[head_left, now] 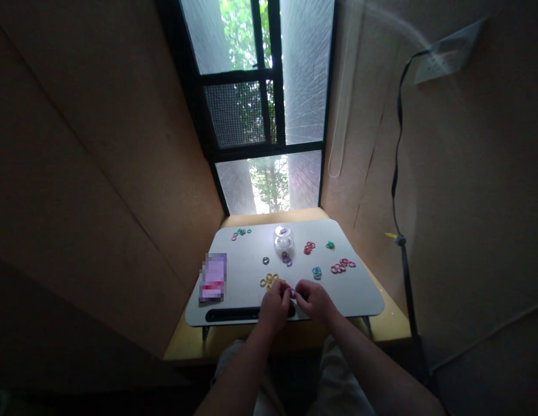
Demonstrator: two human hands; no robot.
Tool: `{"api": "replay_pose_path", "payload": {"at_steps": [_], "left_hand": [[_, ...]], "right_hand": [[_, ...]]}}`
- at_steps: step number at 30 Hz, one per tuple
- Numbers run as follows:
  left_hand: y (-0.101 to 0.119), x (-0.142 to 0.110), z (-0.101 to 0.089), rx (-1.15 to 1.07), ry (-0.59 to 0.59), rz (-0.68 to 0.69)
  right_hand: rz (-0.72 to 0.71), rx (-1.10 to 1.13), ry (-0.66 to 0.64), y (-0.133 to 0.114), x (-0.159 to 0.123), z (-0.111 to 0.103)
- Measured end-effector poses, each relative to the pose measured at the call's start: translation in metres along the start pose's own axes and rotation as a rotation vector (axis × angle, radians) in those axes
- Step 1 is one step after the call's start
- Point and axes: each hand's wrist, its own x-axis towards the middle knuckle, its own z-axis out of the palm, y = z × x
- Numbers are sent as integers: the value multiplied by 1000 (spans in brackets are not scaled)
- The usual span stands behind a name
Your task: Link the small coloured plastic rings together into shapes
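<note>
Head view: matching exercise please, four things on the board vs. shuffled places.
Things
1. Clear container
2. Lilac rectangular item
3. Black slot
4. Yellow rings

Places
A. Along the near edge of the white board
B. Clustered just beyond the left hand
C. Toward the board's far edge, around mid-width
D. At the board's left side

Pairs: 1-C, 2-D, 3-A, 4-B

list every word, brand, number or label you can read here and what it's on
No text is readable.
Rectangular item at the whiteboard-like table's left: pixelated, unreadable.
Clear jar: any print is too small to read.
Wall plate: no lettering can be made out.
</note>
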Motion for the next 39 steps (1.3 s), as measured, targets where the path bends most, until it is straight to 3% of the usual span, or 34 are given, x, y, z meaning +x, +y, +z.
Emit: {"api": "replay_pose_path", "payload": {"at_steps": [6,14,23,31,39], "left_hand": [[1,-1,0,-57,2,2],[2,-3,-5,-182,-101,-13],[4,-4,-6,-107,-90,3],[1,-4,-6,-240,-132,-2],[6,-7,-8,-170,-148,15]], "right_hand": [[11,-9,17,0,0,1],[39,-5,22,1,0,2],[52,4,27,-3,-1,0],[49,-35,39,-1,0,2],[34,-26,45,0,0,2]]}}
